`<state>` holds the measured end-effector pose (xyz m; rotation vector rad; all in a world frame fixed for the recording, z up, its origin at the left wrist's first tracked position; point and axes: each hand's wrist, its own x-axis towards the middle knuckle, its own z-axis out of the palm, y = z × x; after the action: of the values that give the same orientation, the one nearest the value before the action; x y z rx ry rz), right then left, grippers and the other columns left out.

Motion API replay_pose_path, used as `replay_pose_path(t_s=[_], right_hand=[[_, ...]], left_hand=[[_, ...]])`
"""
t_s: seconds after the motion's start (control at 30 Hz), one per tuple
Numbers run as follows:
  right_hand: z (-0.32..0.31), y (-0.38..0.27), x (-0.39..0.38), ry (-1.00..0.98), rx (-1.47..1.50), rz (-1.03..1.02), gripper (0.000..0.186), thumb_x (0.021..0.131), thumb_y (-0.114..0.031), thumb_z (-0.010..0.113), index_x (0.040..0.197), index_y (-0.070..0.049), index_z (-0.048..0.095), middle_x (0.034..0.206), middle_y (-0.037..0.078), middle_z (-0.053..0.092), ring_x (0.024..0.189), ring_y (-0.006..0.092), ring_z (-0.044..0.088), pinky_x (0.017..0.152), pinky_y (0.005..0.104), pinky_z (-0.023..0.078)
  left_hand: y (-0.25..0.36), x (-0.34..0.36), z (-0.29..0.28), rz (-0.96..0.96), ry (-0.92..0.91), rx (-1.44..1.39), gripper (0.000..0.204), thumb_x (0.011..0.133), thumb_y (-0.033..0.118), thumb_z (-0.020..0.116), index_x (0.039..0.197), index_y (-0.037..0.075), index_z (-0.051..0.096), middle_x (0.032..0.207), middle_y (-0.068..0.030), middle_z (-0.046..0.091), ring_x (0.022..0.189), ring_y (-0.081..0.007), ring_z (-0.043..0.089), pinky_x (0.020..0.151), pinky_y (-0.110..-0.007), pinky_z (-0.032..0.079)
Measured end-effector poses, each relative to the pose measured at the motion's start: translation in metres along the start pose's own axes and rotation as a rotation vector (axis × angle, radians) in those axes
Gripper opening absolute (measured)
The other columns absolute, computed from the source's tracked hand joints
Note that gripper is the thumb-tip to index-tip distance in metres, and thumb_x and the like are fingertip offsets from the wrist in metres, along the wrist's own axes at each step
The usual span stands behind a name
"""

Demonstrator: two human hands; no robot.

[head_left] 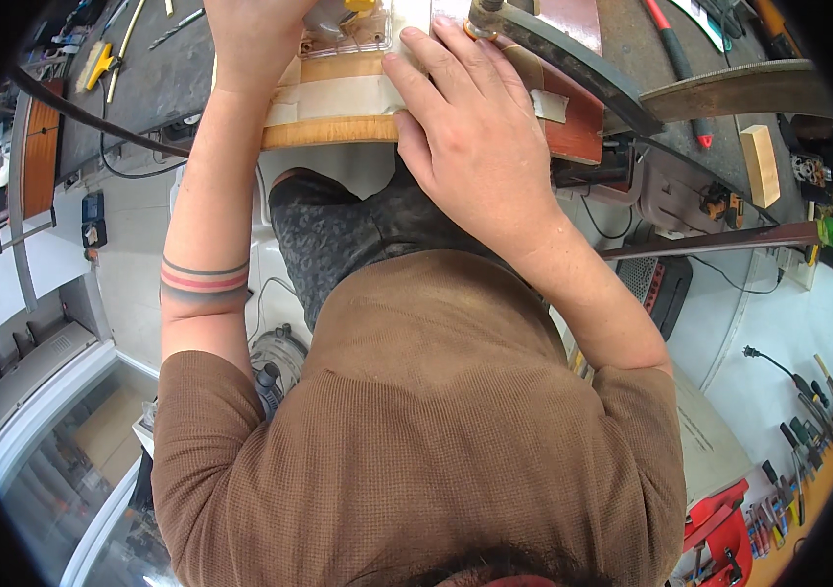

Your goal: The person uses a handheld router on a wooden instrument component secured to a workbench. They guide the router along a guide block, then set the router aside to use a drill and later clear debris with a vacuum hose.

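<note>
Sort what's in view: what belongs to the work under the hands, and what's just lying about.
In the work, by position:
- wooden board, with pale tape, under the right hand
- clear plastic base, by the left hand
- dark clamp, over the board

Apparently just lying about:
- drill bit
- yellow tool
- wood block

A honey-coloured wooden board (pixel 328 133) with a gently curved near edge lies flat, partly hidden from view. A broad strip of pale tape (pixel 338 99) crosses its face just behind that edge. Farther back, a clear plastic plate (pixel 346 41) lies over the wood, a yellow part (pixel 360 5) showing above it, cut off by the upper border.
</note>
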<state>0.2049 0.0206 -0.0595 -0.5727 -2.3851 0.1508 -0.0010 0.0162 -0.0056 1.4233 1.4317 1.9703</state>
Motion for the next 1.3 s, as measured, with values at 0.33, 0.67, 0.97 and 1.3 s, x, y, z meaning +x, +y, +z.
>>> replay_pose_path(t_s=[0.33, 0.67, 0.97, 1.3], right_hand=[[-0.031, -0.005, 0.015, -0.157, 0.019, -0.002, 0.049, 0.09, -0.018, 0.066, 0.133, 0.005, 0.059, 0.138, 0.021, 0.057, 0.137, 0.0371, 0.048, 0.116, 0.0465, 0.038], [-0.031, -0.002, 0.015, -0.14, 0.003, -0.052, 0.05, 0.089, -0.02, 0.065, 0.131, 0.005, 0.06, 0.135, 0.021, 0.058, 0.136, 0.0367, 0.048, 0.115, 0.046, 0.038], [-0.034, 0.0, 0.018, -0.169, -0.047, -0.094, 0.049, 0.089, -0.022, 0.065, 0.129, 0.005, 0.061, 0.134, 0.021, 0.059, 0.134, 0.0356, 0.05, 0.112, 0.0451, 0.038], [-0.035, 0.002, 0.02, -0.165, -0.057, -0.113, 0.046, 0.09, -0.022, 0.065, 0.128, 0.004, 0.062, 0.131, 0.02, 0.06, 0.132, 0.0348, 0.052, 0.111, 0.0443, 0.039]], left_hand=[[-0.002, -0.002, -0.003, 0.005, -0.074, -0.032, 0.035, 0.086, 0.022, 0.081, 0.109, 0.004, 0.062, 0.093, -0.0008, 0.063, 0.08, -0.0112, 0.059, 0.071, -0.027, 0.047], [0.004, -0.003, -0.006, 0.017, -0.132, 0.062, 0.037, 0.084, 0.027, 0.078, 0.108, 0.003, 0.062, 0.094, -0.0015, 0.063, 0.082, -0.0117, 0.058, 0.072, -0.028, 0.046], [-0.015, -0.008, -0.017, 0.023, -0.183, -0.052, 0.058, 0.092, 0.041, 0.075, 0.131, 0.002, 0.057, 0.119, -0.0064, 0.063, 0.108, -0.0169, 0.058, 0.094, -0.034, 0.046], [-0.02, -0.02, -0.057, -0.174, -0.335, 0.213, 0.066, 0.097, 0.036, 0.072, 0.146, 0.001, 0.046, 0.141, -0.0092, 0.054, 0.127, -0.0209, 0.052, 0.108, -0.038, 0.041]])
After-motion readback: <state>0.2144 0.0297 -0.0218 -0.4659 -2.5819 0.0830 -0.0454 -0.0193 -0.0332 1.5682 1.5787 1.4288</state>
